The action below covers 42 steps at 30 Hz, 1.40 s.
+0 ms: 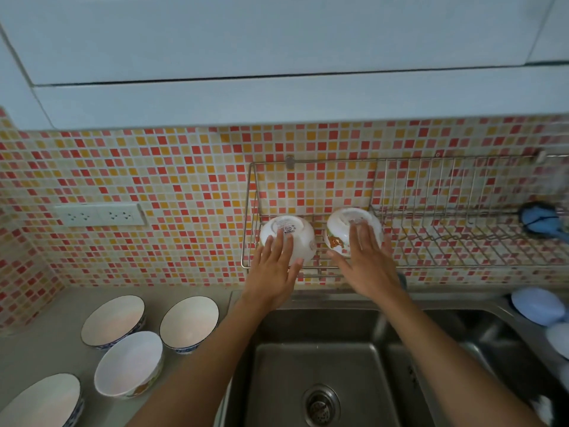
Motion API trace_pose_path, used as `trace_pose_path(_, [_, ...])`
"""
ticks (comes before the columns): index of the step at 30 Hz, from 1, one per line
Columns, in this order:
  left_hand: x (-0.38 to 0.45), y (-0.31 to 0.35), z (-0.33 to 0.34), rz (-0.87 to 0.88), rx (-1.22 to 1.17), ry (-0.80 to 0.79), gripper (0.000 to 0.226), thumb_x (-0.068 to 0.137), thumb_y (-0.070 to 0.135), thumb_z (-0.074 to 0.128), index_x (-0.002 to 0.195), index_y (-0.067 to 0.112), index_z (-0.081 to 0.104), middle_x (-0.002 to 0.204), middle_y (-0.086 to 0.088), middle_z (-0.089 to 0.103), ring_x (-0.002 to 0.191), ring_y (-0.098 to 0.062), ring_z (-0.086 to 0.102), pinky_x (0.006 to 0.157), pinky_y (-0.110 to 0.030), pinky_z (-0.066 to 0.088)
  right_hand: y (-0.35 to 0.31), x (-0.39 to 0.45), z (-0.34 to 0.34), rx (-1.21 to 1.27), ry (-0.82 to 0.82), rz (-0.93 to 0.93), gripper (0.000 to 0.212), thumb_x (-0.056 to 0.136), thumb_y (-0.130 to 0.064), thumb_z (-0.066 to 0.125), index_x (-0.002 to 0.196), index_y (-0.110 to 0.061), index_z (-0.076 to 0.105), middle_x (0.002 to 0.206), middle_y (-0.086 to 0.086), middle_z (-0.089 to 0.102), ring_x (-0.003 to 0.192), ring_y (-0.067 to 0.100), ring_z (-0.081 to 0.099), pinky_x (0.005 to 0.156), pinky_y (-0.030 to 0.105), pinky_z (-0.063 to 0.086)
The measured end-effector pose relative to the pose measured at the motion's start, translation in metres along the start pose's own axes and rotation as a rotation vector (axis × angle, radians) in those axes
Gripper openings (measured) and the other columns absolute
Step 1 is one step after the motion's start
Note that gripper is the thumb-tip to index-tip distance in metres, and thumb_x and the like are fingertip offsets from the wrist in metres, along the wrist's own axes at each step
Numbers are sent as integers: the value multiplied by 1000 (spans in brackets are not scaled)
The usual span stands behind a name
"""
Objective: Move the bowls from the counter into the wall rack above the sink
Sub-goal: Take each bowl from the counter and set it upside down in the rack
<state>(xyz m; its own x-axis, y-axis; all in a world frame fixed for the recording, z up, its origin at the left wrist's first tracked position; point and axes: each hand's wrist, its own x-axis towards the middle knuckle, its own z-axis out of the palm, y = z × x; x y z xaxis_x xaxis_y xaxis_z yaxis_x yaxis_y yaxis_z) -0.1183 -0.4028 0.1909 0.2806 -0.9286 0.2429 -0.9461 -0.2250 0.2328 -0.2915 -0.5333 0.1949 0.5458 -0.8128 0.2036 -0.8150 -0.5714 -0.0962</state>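
Straight fingers of the left hand (272, 268) are pressing one upturned bowl (288, 238) at the wall rack's (462, 238) left end; the right hand (366, 257), also flat, is touching the neighbouring bowl (345, 229). Four bowls (129, 362) are sitting at the counter's (40, 349) sink-side edge.

Under my fingers (284, 241) the two upturned bowls (292, 238) feel like smooth, glossy white ceramic. The rack (431, 241) is thin shiny metal wire. Below me the sink (277, 380) is brushed steel, and the table (55, 349) looks a matt grey.
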Motion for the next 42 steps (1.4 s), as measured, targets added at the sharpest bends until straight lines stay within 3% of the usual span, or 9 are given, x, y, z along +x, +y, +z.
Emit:
trace_pose_path(3, [9,-3,3,1,8,-52,69,91,59,3,148,25,-19,156,2,-27,145,-21,-19,119,-42,-7,1,2,-5,70,-112,58,94,87,-77,8,153,-14,-15,161,8,-19,149,24,-15,118,50,-5])
trace_pose_path(8, [19,-14,12,10,83,-41,82,81,70,-10,147,23,-21,155,-1,-28,144,-24,-20,118,-41,-8,3,7,-3,78,-176,43,97,84,-80,8,152,-16,-19,159,5,-26,148,22,-20,118,52,-3])
trace_pose_path(16, [36,-20,15,-16,112,-34,96,69,78,-22,148,24,-18,156,-1,-25,146,-25,-16,120,-49,-1,11,13,5,28,-153,-65,95,81,-81,1,153,-22,-18,159,2,-26,147,22,-22,118,53,-11])
trace_pose_path(28, [33,-17,16,-48,45,9,101,70,81,-17,148,18,-18,155,-2,-26,145,-27,-17,119,-44,-5,10,9,8,48,-88,-60,87,90,-72,15,153,-20,-16,160,5,-24,148,27,-16,121,51,0])
trace_pose_path(31, [31,-17,18,-61,23,3,100,70,82,-16,148,20,-19,153,3,-28,145,-25,-17,120,-46,0,10,5,10,27,-56,-65,85,90,-70,12,153,-20,-15,162,5,-18,149,28,-12,122,49,8])
trace_pose_path(35, [31,-16,17,-85,20,0,101,67,84,-18,147,22,-21,153,5,-29,144,-23,-18,120,-47,4,9,4,10,16,-20,-57,85,89,-71,9,153,-21,-15,162,4,-16,149,28,-10,122,48,9])
trace_pose_path(39, [33,-15,14,-92,33,-2,103,65,84,-19,147,23,-22,153,6,-29,144,-22,-18,120,-46,4,8,5,12,-1,2,-36,97,73,-77,-15,153,-22,-13,162,2,-15,150,27,-7,121,47,11])
trace_pose_path(42, [32,-13,13,-86,44,-2,103,64,84,-21,148,23,-21,152,7,-31,143,-21,-19,118,-45,4,7,5,11,12,-9,-32,84,88,-71,7,154,-22,-12,162,2,-15,150,26,-8,122,46,12])
